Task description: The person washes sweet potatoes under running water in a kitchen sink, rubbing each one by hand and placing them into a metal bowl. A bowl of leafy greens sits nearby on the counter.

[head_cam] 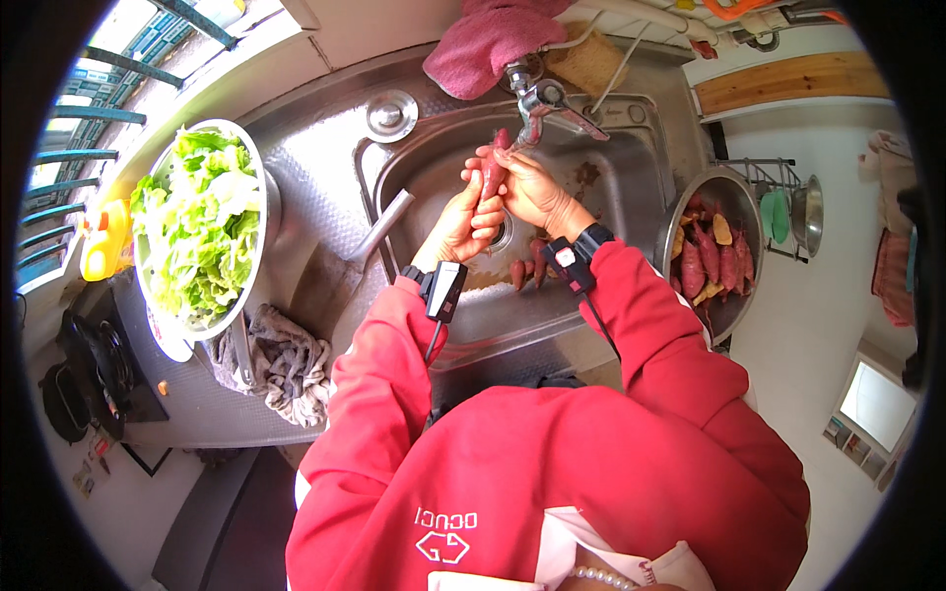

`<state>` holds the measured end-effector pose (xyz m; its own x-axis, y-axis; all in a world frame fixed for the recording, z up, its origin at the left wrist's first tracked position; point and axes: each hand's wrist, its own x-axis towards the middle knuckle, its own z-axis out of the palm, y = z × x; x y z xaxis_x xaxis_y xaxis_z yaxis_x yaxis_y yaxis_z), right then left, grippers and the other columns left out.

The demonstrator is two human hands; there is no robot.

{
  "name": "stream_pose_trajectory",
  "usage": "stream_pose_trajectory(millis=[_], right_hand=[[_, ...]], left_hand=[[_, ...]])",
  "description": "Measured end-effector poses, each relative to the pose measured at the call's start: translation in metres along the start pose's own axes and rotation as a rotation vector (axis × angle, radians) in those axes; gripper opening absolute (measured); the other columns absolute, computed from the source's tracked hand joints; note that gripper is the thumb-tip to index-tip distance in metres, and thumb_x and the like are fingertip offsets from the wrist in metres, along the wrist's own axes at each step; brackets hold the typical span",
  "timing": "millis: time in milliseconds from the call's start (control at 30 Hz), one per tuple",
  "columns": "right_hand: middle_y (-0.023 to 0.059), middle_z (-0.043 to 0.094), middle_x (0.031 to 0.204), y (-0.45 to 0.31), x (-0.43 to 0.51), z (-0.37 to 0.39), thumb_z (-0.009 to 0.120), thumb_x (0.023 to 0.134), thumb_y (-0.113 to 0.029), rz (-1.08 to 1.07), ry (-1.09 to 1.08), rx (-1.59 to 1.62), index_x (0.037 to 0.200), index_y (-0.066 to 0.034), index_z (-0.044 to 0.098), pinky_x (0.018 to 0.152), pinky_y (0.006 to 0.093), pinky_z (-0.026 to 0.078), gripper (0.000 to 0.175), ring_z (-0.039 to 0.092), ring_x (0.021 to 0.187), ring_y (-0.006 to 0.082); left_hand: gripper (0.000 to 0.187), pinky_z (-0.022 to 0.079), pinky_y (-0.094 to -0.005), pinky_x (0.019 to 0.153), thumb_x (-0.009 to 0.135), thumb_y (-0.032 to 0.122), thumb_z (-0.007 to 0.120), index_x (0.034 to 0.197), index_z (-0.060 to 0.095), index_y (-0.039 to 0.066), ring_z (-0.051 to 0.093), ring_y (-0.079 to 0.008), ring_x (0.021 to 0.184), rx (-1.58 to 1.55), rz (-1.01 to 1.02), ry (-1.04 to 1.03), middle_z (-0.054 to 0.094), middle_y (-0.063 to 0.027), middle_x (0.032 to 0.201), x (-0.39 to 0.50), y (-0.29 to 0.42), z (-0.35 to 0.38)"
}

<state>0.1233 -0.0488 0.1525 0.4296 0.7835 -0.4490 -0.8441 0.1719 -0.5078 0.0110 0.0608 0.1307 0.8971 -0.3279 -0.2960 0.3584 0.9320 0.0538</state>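
Note:
A red-skinned sweet potato (494,173) is held between both hands just below the chrome faucet (528,122). My left hand (465,221) wraps around its lower part. My right hand (536,185) grips it from the other side, near its upper end. Beneath them is the stainless steel sink (443,310), whose floor shows brown dirt. Several small sweet potatoes (522,272) lie on the sink floor near the drain, partly hidden by my right wrist.
A metal basin (728,310) of sweet potatoes stands at the right. A white colander (255,273) of lettuce is at the left. A cleaver-like metal tool (380,229) rests by the sink's left rim, near a crumpled grey cloth (284,354). A drain cover (390,116) sits behind.

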Motion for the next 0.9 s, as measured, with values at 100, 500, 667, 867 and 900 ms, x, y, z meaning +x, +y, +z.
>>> stream_pose_trajectory(millis=[100,500,667,867,900], right_hand=[[0.0106,0.063,0.091,0.003,0.005,0.002,0.052,0.097,-0.024,-0.069,0.058,-0.116,0.1,-0.0055,0.057,0.072,0.0324,0.053,0.02,0.064,0.084,0.0232],[0.01,0.065,0.095,0.005,0.005,-0.001,0.038,0.101,-0.032,-0.083,0.185,-0.397,0.108,0.0027,0.058,0.071,0.0266,0.051,0.041,0.062,0.079,0.0157],[0.008,0.061,0.101,0.017,-0.007,0.008,0.058,0.094,-0.029,-0.155,0.05,-0.43,0.096,-0.0044,0.056,0.066,0.0273,0.048,0.025,0.054,0.08,0.0101],[0.0046,0.057,0.074,0.011,0.012,0.007,0.059,0.09,-0.032,-0.049,0.381,-0.496,0.087,-0.0057,0.055,0.058,0.0297,0.048,0.027,0.057,0.066,0.0146],[0.0049,0.057,0.072,0.009,0.012,0.005,0.058,0.091,-0.032,0.009,0.378,-0.455,0.086,-0.0057,0.055,0.057,0.03,0.048,0.027,0.057,0.064,0.0153]], left_hand=[[0.048,0.024,-0.0168,0.038,0.094,0.056,0.042,0.09,0.05,0.01,0.029,-0.0035,0.045,0.009,-0.052,-0.002,0.031,0.006,0.055,-0.001,-0.003,0.0],[0.049,0.026,-0.0181,0.042,0.095,0.055,0.041,0.096,0.049,0.007,0.03,-0.0039,0.05,0.162,0.146,0.238,0.033,0.0073,0.061,0.007,-0.011,0.02],[0.041,0.027,-0.0175,0.042,0.095,0.055,0.042,0.081,0.042,0.016,0.03,-0.0034,0.052,0.148,0.122,0.178,0.035,0.0068,0.063,0.003,-0.004,0.017],[0.044,0.027,-0.0209,0.042,0.094,0.057,0.043,0.081,0.045,0.015,0.031,-0.0066,0.05,0.324,0.154,0.226,0.031,0.006,0.059,0.003,-0.024,0.025],[0.044,0.027,-0.0206,0.041,0.093,0.057,0.043,0.083,0.046,0.014,0.031,-0.0064,0.049,0.316,0.108,0.209,0.032,0.0063,0.059,0.003,-0.024,0.025]])
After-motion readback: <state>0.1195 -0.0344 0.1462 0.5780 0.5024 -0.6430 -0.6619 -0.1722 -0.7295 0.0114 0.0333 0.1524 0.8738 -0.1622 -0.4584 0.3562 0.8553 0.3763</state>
